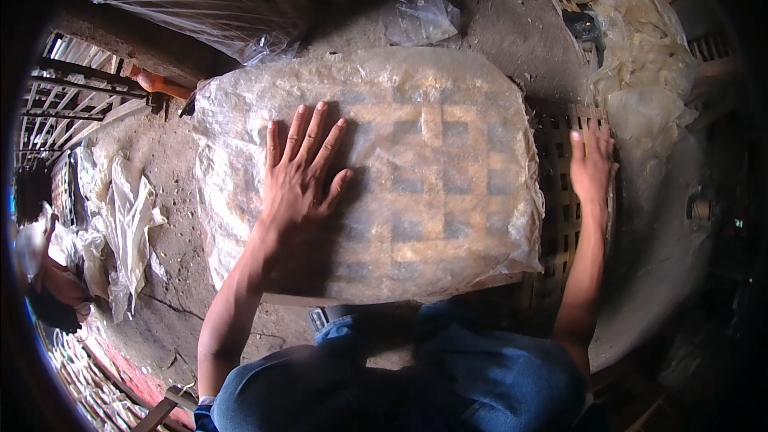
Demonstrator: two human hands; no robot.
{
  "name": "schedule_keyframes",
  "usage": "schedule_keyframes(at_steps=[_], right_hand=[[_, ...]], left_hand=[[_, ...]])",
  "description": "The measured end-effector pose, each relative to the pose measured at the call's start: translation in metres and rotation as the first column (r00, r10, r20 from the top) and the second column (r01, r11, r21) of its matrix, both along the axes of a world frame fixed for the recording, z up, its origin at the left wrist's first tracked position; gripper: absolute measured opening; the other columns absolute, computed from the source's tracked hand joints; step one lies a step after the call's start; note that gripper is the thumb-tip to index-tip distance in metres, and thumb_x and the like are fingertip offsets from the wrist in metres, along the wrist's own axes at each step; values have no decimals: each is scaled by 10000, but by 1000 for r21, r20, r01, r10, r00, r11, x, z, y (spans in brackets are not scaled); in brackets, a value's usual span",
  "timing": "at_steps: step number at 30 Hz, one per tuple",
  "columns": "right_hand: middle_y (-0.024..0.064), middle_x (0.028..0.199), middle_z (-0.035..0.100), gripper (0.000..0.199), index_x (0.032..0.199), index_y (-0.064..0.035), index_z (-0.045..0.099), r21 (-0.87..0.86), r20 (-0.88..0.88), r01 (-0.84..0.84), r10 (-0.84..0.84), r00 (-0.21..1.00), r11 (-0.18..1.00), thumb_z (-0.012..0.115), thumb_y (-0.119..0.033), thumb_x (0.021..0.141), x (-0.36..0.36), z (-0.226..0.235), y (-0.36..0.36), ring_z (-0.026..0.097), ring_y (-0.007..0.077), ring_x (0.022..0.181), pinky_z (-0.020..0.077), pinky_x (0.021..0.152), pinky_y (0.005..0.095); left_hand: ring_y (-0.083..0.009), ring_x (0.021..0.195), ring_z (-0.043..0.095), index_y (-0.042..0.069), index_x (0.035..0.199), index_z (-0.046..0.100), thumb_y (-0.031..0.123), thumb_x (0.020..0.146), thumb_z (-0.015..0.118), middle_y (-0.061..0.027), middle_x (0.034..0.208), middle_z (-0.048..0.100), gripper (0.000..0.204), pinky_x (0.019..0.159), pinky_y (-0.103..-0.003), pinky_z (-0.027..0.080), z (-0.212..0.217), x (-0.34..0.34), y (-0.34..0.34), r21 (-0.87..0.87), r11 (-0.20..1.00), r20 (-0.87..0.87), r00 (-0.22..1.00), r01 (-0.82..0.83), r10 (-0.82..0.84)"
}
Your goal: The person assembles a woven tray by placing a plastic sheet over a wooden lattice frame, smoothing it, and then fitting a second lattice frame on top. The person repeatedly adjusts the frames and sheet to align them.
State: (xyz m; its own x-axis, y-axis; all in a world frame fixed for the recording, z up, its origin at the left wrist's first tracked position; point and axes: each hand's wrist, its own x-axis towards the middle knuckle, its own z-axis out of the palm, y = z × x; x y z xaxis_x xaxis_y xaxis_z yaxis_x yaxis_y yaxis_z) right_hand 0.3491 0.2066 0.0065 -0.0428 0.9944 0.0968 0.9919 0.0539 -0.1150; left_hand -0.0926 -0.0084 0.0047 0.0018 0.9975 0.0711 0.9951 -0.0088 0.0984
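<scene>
A cloudy plastic sheet (368,168) lies over a lattice of wide woven strips in front of me, and the lattice shows through it. My left hand (300,168) rests flat on the left part of this sheet, fingers spread. To the right stands a slatted rack (556,192) with small square gaps, partly hidden under the sheet's edge. By this rack's right side is my right hand (592,162), its thumb apart from the fingers and nothing visible in it. Whether its palm touches the rack, I cannot tell.
Crumpled plastic (644,56) hangs at the upper right. A clear plastic bundle (192,0) lies at the upper left beside a wooden beam (136,40). White sheeting (128,216) lies on the dirt floor at left. Another person's arm (60,276) shows at the left rim.
</scene>
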Motion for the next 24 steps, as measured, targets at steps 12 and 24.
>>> schedule_keyframes(at_steps=[12,24], right_hand=[[217,1684,239,682,1543,-98,468,33,-229,-799,783,579,601,608,-460,982,-209,-15,-136,219,390,1567,128,1238,671],[196,1673,288,737,1588,-73,389,7,-162,-788,778,607,616,548,-492,1003,-211,-2,-134,251,375,1550,199,1240,606]], left_hand=[[-308,1612,108,185,1629,352,493,1039,494,-75,1734,205,681,1282,-579,-3,10,35,1,-22,986,42,986,163,-162],[-383,1564,250,201,1622,350,515,1080,417,-164,1702,256,630,1225,-694,153,-18,-194,-105,65,911,-142,900,-408,413]])
